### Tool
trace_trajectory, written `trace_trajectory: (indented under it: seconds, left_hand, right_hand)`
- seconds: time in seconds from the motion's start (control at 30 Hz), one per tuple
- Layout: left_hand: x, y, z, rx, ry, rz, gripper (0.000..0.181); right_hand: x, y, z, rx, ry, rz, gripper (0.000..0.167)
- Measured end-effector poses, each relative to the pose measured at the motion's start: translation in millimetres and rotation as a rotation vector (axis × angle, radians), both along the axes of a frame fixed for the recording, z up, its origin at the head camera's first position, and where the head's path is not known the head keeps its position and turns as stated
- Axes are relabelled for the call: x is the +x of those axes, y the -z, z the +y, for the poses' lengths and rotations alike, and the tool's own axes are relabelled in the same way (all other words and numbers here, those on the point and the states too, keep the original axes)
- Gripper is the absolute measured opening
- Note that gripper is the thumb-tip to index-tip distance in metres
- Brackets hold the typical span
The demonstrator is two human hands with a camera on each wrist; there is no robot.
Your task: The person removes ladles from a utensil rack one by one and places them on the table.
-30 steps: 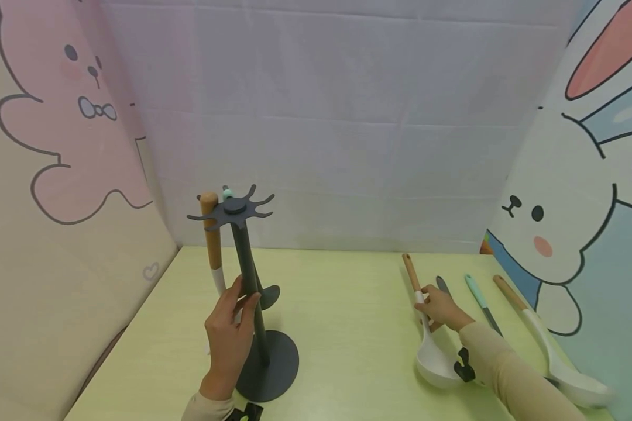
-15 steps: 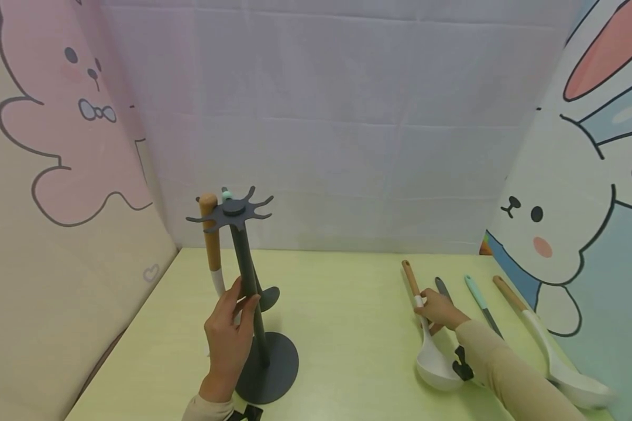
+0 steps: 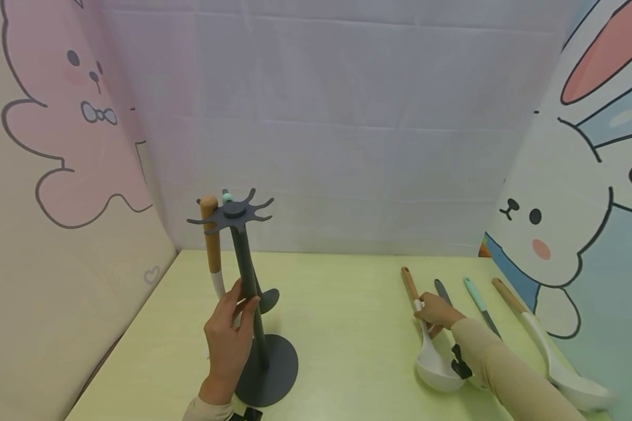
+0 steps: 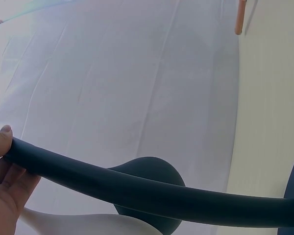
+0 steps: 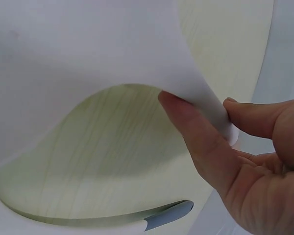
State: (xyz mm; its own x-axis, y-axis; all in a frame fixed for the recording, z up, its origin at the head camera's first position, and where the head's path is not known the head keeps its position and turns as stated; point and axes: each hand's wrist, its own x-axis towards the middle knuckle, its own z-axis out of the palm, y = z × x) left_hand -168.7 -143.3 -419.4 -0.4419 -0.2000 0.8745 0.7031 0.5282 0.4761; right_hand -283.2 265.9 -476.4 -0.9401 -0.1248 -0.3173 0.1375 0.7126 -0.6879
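Ladle [image 3: 436, 373] and stand [image 3: 244, 263] partly behind hands [image 3: 229, 339] [image 3: 438, 311]

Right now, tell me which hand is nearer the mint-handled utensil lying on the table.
Right: the right hand is left of the mint-handled utensil, pinching a white ladle; the left hand is much farther left, holding the dark stand.

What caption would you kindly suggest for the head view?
Left hand gripping a dark grey round-based utensil stand, right hand holding a white ladle with brown handle.
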Motion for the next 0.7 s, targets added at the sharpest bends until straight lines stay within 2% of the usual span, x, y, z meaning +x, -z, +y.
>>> trace_trajectory:
  seconds: [0.27, 0.4, 0.57, 0.7]
  left_hand:
    - [3.0, -4.0, 2.3, -0.008, -0.013, 0.021, 0.048]
    - [3.5, -4.2, 4.3, 0.022, -0.017, 0.026, 0.046]
    - [-0.7, 1.9, 5.7, 0.063, -0.015, 0.095, 0.044]
    - [-4.1, 7.5, 6.7, 0.097, -0.011, 0.148, 0.040]
  right_hand:
    - [-2.2, -0.7, -3, 0.035, -0.020, -0.017, 0.033]
    - [-2.3, -1.8, -4, 0.042, -0.010, -0.028, 0.031]
    - [-5.9, 1.3, -1, 0.022, -0.017, -0.049, 0.032]
    - [-7.8, 4.8, 2, 0.033, -0.060, -0.043, 0.033]
